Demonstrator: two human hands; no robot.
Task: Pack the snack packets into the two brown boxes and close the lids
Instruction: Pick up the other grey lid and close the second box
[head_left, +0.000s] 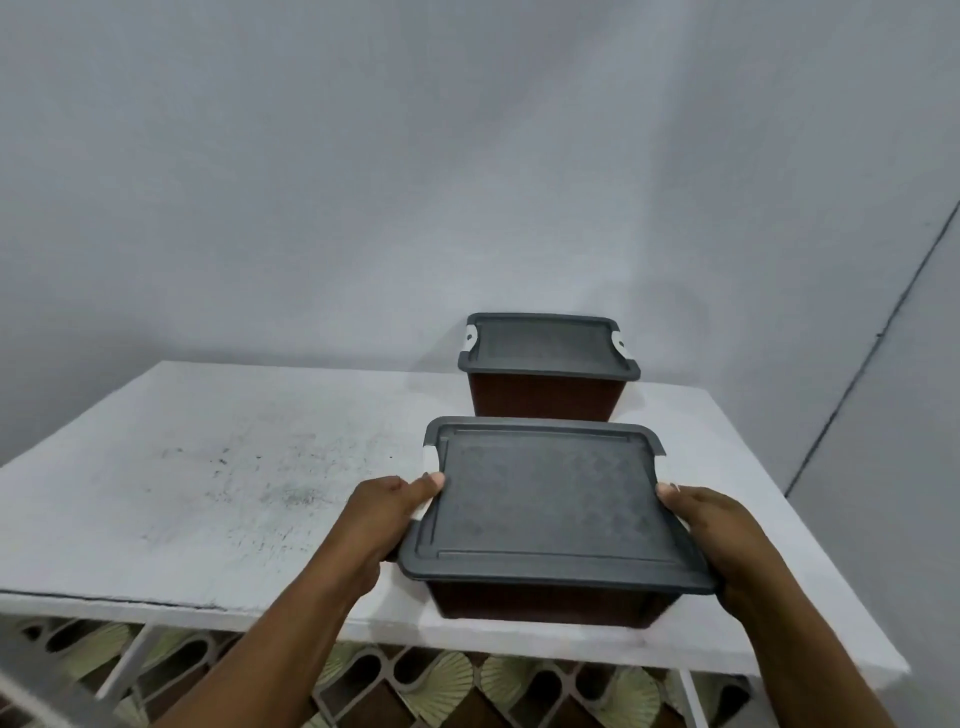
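Observation:
Two brown boxes with grey lids stand on the white table (218, 493). The far box (545, 397) sits near the wall with its lid (548, 345) on and white clips at both ends. The near box (550, 603) stands by the table's front edge under its grey lid (550, 504). My left hand (384, 519) grips the lid's left edge, thumb on top by the white clip. My right hand (711, 535) grips the lid's right edge. No snack packets are in view.
A plain grey wall rises behind the table, with a corner line at the right. The table's left half shows a scuffed white surface. Under the front edge lie white table legs and a patterned floor (447, 686).

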